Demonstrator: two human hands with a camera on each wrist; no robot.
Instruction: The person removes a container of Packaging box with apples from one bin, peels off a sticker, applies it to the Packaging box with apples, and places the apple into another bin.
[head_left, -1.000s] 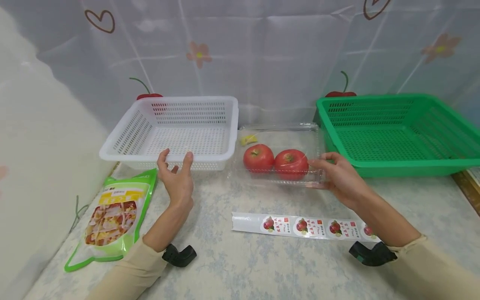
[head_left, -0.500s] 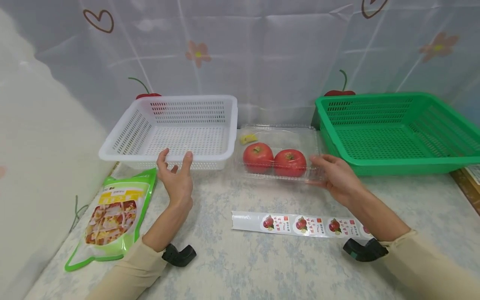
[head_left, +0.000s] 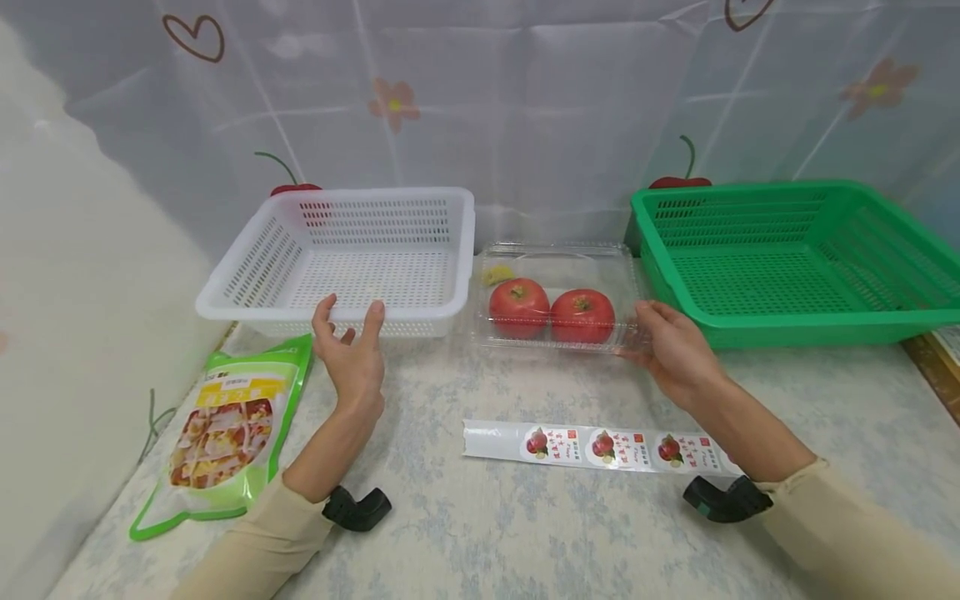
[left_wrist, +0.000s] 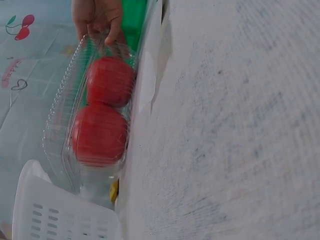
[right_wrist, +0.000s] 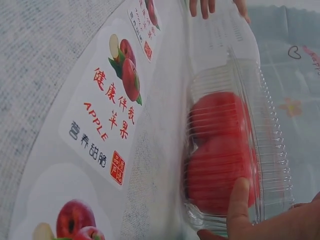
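Head: box (head_left: 592,271) apparently in right hand (head_left: 678,350)

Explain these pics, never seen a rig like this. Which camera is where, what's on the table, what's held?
There's no robot: these are a person's bare hands. The wide picture comes from a head-worn camera; the other two come from cameras on the left and right wrists. On the pale, blue-patterned table lie a white plastic basket, a green plastic basket, a green-and-white printed pouch and a white strip of apple labels. Between the baskets is a clear plastic box with two round red apples. The right hand grips the box's right end; the left hand, fingers spread, holds nothing.
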